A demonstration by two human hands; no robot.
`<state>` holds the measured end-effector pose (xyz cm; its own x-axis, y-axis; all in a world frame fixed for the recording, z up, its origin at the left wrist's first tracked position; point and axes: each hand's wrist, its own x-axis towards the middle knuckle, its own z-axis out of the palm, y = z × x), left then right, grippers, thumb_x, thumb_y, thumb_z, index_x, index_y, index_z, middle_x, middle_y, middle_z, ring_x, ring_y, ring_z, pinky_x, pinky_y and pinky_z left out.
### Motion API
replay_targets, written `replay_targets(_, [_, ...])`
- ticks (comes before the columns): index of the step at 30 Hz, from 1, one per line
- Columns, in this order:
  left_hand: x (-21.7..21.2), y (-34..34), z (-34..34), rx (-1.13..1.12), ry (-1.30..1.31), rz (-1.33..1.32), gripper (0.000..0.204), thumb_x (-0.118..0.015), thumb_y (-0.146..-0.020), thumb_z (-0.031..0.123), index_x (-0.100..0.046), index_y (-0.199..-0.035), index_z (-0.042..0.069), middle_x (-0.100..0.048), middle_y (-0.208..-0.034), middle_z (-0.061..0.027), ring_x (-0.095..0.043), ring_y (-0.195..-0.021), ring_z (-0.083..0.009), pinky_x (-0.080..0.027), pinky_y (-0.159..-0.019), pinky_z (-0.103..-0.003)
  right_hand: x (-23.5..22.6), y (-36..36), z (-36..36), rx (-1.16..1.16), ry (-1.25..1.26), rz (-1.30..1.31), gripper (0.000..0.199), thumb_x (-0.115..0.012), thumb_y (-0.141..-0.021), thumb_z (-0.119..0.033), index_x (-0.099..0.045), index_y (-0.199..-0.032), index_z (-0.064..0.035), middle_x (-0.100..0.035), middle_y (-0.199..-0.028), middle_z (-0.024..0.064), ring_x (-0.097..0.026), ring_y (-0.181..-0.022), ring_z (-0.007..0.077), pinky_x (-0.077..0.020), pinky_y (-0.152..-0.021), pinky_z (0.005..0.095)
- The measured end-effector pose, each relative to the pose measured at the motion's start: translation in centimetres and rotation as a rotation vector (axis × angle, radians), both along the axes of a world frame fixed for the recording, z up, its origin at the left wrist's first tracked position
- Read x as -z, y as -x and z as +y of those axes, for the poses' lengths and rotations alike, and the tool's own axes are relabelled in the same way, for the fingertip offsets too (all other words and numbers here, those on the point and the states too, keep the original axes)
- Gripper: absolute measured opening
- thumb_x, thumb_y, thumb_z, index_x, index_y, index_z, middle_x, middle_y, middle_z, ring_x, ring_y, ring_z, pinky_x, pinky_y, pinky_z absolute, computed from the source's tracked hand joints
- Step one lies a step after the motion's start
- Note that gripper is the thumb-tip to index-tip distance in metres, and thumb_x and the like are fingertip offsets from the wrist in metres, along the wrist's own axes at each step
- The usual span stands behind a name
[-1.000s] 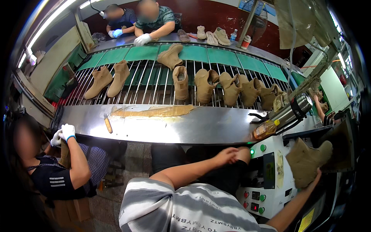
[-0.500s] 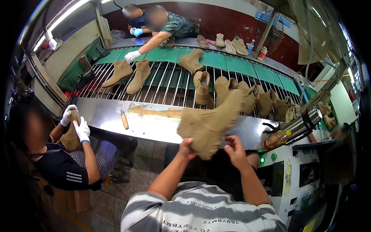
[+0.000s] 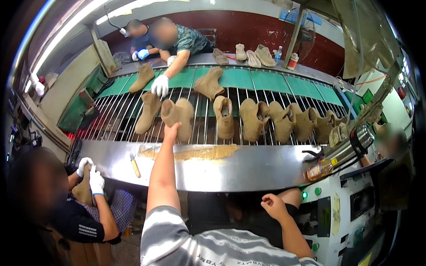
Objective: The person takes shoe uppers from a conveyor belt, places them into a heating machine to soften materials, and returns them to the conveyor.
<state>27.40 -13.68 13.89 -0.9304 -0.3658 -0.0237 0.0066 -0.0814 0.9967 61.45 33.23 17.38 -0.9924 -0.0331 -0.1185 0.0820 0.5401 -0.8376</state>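
My left arm stretches across the metal ledge to the roller rack. My left hand (image 3: 172, 130) grips a tan ankle boot (image 3: 169, 114) at its lower part, beside another tan boot shape (image 3: 184, 120); whether these are one boot or two pressed together, I cannot tell. Over my lap, my right hand (image 3: 274, 206) has its fingers curled in, with nothing visible in them. A co-worker's white-gloved hand (image 3: 160, 85) hovers just beyond, near a tan boot (image 3: 147, 113) on the rack. To the right stand a front-facing boot (image 3: 223, 117) and several more tan boots (image 3: 253, 119).
A small wooden-handled tool (image 3: 135, 166) lies on the metal ledge (image 3: 213, 173). At its right end are a steel flask (image 3: 357, 141) and a bottle of amber liquid (image 3: 321, 169). A seated co-worker (image 3: 88, 184) at left holds a boot. A control cabinet (image 3: 335, 217) stands at right.
My left hand has carried the boot from in front of me to the rack. My right hand has drawn back over my lap. The co-worker's gloved hand has shifted right, and boots there have moved.
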Motion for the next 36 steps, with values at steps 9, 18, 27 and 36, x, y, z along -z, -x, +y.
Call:
replay_targets(9, [6.0, 2.3, 0.2, 0.109, 0.317, 0.059, 0.054, -0.075, -0.071, 0.014, -0.056, -0.120, -0.001, -0.065, -0.113, -0.0122, -0.062, -0.104, -0.0224, -0.048, -0.090, -0.034, 3.9, 12.9, -0.2, 0.103, -0.216, 0.099, 0.012, -0.066, -0.083, -0.021, -0.065, -0.082, -0.0088, -0.062, -0.066, 0.0099, -0.061, -0.059, 0.0264, -0.0495, -0.060, 0.0350])
replay_targets(18, [5.0, -1.1, 5.8, -0.409, 0.664, 0.226, 0.061, -0.070, -0.083, 0.015, -0.037, -0.131, -0.003, -0.044, -0.126, -0.0191, -0.044, -0.118, -0.0310, -0.033, -0.105, -0.039, 11.1, 28.5, -7.7, -0.060, -0.517, 0.421, 0.023, -0.060, -0.080, -0.028, -0.057, -0.067, -0.0099, -0.063, -0.064, 0.0121, -0.062, -0.062, 0.0348, -0.0492, -0.058, 0.0463])
replay_targets(27, [1.7, 9.6, 16.1, -0.071, 0.577, 0.578, 0.010, -0.063, -0.084, 0.008, -0.054, -0.086, 0.004, -0.050, -0.066, -0.0033, -0.049, -0.059, -0.0151, -0.042, -0.057, -0.028, 10.6, 28.8, -7.7, -0.043, -0.536, 0.418, 0.022, -0.063, -0.078, -0.023, -0.054, -0.062, -0.0101, -0.059, -0.057, 0.0105, -0.059, -0.053, 0.0326, -0.0461, -0.050, 0.0434])
replay_targets(36, [2.8, 31.8, 17.8, 0.179, 1.487, -0.023, 0.049, -0.076, -0.074, 0.037, -0.055, -0.106, 0.007, -0.064, -0.107, -0.0141, -0.060, -0.105, -0.0321, -0.051, -0.085, -0.044, 10.6, 29.5, -7.3, -0.094, -0.488, 0.344, 0.026, -0.060, -0.081, -0.029, -0.056, -0.065, -0.0098, -0.059, -0.057, 0.0123, -0.060, -0.055, 0.0352, -0.0488, -0.052, 0.0466])
